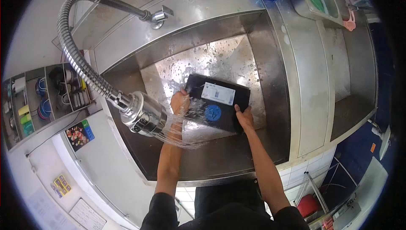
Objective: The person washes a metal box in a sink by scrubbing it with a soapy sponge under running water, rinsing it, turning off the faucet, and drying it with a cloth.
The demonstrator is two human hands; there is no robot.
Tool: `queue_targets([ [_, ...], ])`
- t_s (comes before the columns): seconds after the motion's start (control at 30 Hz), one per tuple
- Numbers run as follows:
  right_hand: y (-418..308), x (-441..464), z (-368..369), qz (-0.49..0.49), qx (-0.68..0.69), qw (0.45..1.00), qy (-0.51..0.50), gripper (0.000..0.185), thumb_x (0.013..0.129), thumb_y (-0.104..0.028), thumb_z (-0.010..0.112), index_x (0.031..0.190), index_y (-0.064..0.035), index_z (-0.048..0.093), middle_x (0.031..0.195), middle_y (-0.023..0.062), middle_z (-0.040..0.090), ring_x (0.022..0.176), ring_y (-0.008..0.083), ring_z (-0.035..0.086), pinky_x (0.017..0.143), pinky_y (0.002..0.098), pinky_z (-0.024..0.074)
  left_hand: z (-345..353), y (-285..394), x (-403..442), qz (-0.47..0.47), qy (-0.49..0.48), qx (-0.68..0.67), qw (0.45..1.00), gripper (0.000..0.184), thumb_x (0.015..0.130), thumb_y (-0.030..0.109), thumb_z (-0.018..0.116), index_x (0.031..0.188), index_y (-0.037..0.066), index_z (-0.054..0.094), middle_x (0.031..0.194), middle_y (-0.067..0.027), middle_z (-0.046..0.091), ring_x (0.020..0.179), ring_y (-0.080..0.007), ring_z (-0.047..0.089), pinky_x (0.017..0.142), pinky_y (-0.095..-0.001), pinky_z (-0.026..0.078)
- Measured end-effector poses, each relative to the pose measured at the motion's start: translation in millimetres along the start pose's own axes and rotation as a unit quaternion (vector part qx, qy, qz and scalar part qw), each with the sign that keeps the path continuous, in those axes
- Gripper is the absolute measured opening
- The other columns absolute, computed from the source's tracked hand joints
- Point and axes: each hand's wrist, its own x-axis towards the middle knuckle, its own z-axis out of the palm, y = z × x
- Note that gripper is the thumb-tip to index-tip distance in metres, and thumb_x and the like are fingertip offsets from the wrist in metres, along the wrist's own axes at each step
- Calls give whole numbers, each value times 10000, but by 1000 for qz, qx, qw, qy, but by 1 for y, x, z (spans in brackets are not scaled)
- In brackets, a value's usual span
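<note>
I'm holding a flat black panel (228, 113) inside the steel sink (270, 69), tilted a little to my view, its top side towards me. My left fingers (179, 99) are closed on its left edge, as far as I can make out through the water (186, 139) crossing them. My right fingers (248, 111) grip the right edge near the lower corner, with the right thumb (237, 109) on the top side; what they do underneath is hidden. So both edges are held, 1 by each hand, and neither hand is free.

The spray head (146, 116), hanging from its coiled hose (72, 52), throws water from the left over my left forearm and onto the lower left of the panel. The white label (218, 93) lies mostly beyond the thickest streams, and the blue round mark (212, 112) sits nearer to them.

To do this well, I'd judge, I want a firm pinch on both edges, since wet, smooth sides may slip. Turning the panel slowly would let the streams reach the right half too, and a slight tilt should shed water into the sink rather than onto the surrounding surface (311, 124) or my sleeves.
</note>
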Motion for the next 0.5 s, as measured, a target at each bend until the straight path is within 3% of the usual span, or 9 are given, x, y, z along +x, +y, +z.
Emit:
queue_targets([
  [0.03,-1,9,-2,-2,3,1000,3,644,932,-387,594,1375,57,446,1288,291,572,1196,418,560,1047,467,407,9,-10,-1,4,3,-1,1000,468,997,327,411,829,-25,668,797,-277,658,815,-461,642,736,-546,498],
  [0.07,-1,20,-8,-29,175,984,-31,638,904,-321,656,1385,44,450,1306,252,573,1182,379,573,1037,435,415,16,-25,-6,46,24,-37,998,460,995,317,423,826,-29,674,759,-244,657,757,-413,637,707,-515,492],
  [0.13,3,33,-14,-96,462,874,-113,633,825,-132,771,1383,-16,498,1308,136,595,1145,266,578,995,342,429,22,-45,-19,91,40,-73,992,452,993,307,435,824,-33,680,721,-210,657,699,-366,631,678,-483,486],
  [0.2,0,29,-22,-140,437,884,-88,509,838,-100,749,1300,-25,550,1228,85,631,1103,216,583,983,333,433,21,-59,-33,-31,38,-348,936,521,997,431,484,767,-1,663,659,-67,600,630,-237,558,633,-424,440],
  [0.23,-3,28,-27,-190,408,890,-65,388,851,-68,726,1217,-33,603,1148,34,666,1061,166,588,971,324,436,17,-61,-27,-32,38,-351,935,521,997,431,484,767,-1,663,659,-67,600,630,-237,558,633,-424,440],
  [0.3,3,22,-43,-178,368,907,-101,363,859,-77,718,1204,-36,612,1149,32,667,1075,158,582,990,328,418,7,-61,-12,-167,-33,-494,853,693,957,621,475,917,-41,675,725,-73,585,742,-157,499,693,-354,427],
  [0.33,10,21,-50,-166,329,919,-138,337,868,-86,709,1190,-39,622,1151,30,667,1089,150,577,1010,333,401,-7,-46,-8,-171,-31,-544,821,775,937,682,457,1015,-60,669,891,-80,618,848,-158,514,797,-323,419],
  [0.47,40,22,-65,-130,305,925,-188,391,870,-253,726,1177,-38,615,1154,58,633,1121,178,553,1026,316,382,-96,3,-4,-136,-175,-471,854,626,933,658,505,869,59,674,833,-9,608,747,-121,531,710,-281,432],
  [0.5,40,19,-70,-132,423,868,-224,440,884,-299,707,1201,-15,598,1196,60,618,1160,186,533,1053,330,364,-100,8,-2,-129,-220,-531,808,599,942,617,520,886,40,672,852,-13,611,770,-118,536,724,-273,430],
])
